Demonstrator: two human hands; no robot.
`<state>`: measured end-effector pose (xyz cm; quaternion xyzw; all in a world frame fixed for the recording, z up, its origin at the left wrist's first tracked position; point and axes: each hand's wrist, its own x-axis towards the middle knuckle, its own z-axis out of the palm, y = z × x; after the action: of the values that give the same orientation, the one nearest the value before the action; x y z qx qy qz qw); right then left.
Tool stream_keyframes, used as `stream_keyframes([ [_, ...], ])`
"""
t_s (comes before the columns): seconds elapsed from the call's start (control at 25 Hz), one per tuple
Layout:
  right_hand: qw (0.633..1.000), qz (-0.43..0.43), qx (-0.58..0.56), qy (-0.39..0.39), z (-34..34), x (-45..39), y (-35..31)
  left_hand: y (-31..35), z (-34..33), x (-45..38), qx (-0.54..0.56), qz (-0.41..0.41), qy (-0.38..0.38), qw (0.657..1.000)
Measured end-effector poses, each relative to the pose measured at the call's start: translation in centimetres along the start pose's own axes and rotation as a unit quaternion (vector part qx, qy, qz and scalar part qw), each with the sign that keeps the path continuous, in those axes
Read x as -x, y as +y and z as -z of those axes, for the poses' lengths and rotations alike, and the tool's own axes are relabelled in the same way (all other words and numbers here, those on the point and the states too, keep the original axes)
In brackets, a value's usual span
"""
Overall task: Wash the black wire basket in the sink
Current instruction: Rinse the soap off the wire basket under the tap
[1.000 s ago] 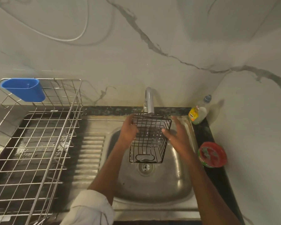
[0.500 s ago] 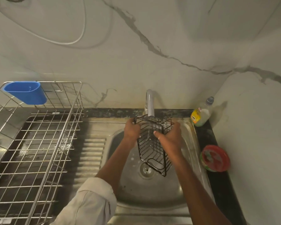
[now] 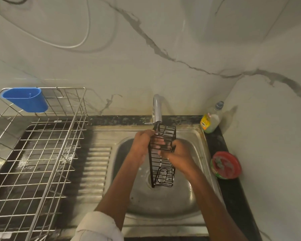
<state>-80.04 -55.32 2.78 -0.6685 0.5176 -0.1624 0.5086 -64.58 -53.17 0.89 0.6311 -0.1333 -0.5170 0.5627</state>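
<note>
I hold the black wire basket (image 3: 162, 157) upright over the bowl of the sink (image 3: 163, 200), its top just under the spout of the tap (image 3: 157, 108) and its lower end above the drain. My left hand (image 3: 142, 143) has its grip curled round the basket's upper left edge, fingers showing through the wires. My right hand (image 3: 178, 154) has its grip clenched on the basket's right side, a little lower than the left. Small white specks, either foam or water, cling to the wires near the sink's middle. Left of the sink stands a steel dish rack (image 3: 35, 153) with a blue cup (image 3: 25, 99) hung on its back rail. Right of the sink, on the dark table (image 3: 236, 197), stand a soap bottle (image 3: 211, 121) at the back corner and a red and green tub (image 3: 226, 165) nearer to me.
</note>
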Motion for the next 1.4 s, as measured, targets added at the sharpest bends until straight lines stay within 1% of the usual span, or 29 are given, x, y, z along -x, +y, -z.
stream_keyframes([
  [0.08, 0.999, -0.012, 0.031, -0.001, 0.0, 0.3, 0.5, 0.1, 1.0, 0.3, -0.021, -0.008, 0.014, 1.0],
  [0.16, 0.999, 0.012, 0.048, -0.022, 0.6, 0.2, 0.8, -0.1, 1.6, 0.7, -0.034, -0.025, 0.037, 0.998],
  [0.24, 0.998, 0.03, 0.035, -0.046, 1.4, 0.6, 0.7, -0.2, 2.0, 0.8, -0.039, -0.039, 0.045, 0.997],
  [0.28, 0.999, 0.021, 0.001, -0.03, 1.5, 0.8, 0.7, -0.1, 2.4, 0.8, -0.042, -0.047, 0.047, 0.997],
  [0.32, 0.999, 0.008, -0.042, 0.019, 1.6, 0.9, 0.6, 0.2, 2.8, 0.9, -0.05, -0.056, 0.054, 0.996],
  [0.36, 0.994, 0.009, -0.066, 0.091, 1.6, 0.7, 0.7, 0.5, 3.2, 1.1, -0.065, -0.063, 0.063, 0.994],
  [0.4, 0.987, 0.018, -0.064, 0.147, 1.7, 0.4, 0.6, 0.6, 3.6, 1.1, -0.079, -0.07, 0.071, 0.992],
  [0.44, 0.986, 0.032, -0.059, 0.153, 1.6, 0.1, 0.2, 0.8, 3.9, 1.1, -0.091, -0.08, 0.07, 0.99],
  [0.48, 0.99, 0.04, -0.064, 0.12, 1.6, -0.3, -0.3, 0.9, 4.1, 1.1, -0.106, -0.09, 0.059, 0.989],
  [0.52, 0.994, 0.037, -0.076, 0.067, 1.5, -0.6, -0.8, 1.2, 4.1, 1.0, -0.13, -0.098, 0.044, 0.986],
  [0.56, 0.996, 0.021, -0.078, 0.02, 1.3, -0.8, -1.2, 1.4, 4.0, 0.7, -0.157, -0.106, 0.028, 0.981],
  [0.6, 0.997, 0.011, -0.073, -0.007, 1.2, -0.6, -1.3, 1.7, 3.7, 0.3, -0.175, -0.108, 0.015, 0.978],
  [0.68, 0.997, -0.001, -0.069, -0.028, 1.6, -0.7, -0.7, 2.7, 2.8, -0.2, -0.174, -0.097, 0.008, 0.98],
  [0.8, 0.992, -0.034, -0.113, -0.045, 2.1, -1.2, 1.0, 4.0, 1.3, -1.5, -0.13, -0.078, 0.025, 0.988],
  [0.84, 0.991, -0.039, -0.126, -0.023, 2.1, -1.2, 1.4, 4.5, 0.8, -2.2, -0.134, -0.078, 0.028, 0.987],
  [0.88, 0.99, -0.042, -0.133, 0.015, 2.0, -1.2, 1.6, 4.7, 0.3, -2.9, -0.142, -0.078, 0.024, 0.987],
  [1.0, 0.979, -0.057, -0.144, 0.136, 1.8, -1.4, 1.7, 4.9, -1.6, -3.5, -0.168, -0.082, -0.043, 0.982],
  [1.08, 0.97, -0.073, -0.144, 0.182, 2.2, -1.7, 1.7, 4.2, -2.6, -2.5, -0.224, -0.087, -0.085, 0.967],
  [1.12, 0.966, -0.082, -0.138, 0.202, 2.4, -1.9, 1.5, 3.5, -2.8, -2.2, -0.242, -0.086, -0.093, 0.962],
  [1.16, 0.965, -0.087, -0.131, 0.211, 2.6, -2.2, 1.4, 2.9, -2.7, -2.1, -0.242, -0.088, -0.094, 0.962],
  [1.28, 0.97, -0.087, -0.123, 0.191, 1.9, -3.3, 0.6, 1.2, -0.1, -2.3, -0.158, -0.104, -0.101, 0.977],
  [1.32, 0.971, -0.087, -0.126, 0.182, 1.5, -3.7, 0.2, 1.1, 1.0, -2.1, -0.161, -0.106, -0.104, 0.976],
  [1.4, 0.974, -0.082, -0.145, 0.154, 0.6, -4.2, -0.9, 1.1, 2.6, -1.4, -0.203, -0.124, -0.107, 0.965],
])
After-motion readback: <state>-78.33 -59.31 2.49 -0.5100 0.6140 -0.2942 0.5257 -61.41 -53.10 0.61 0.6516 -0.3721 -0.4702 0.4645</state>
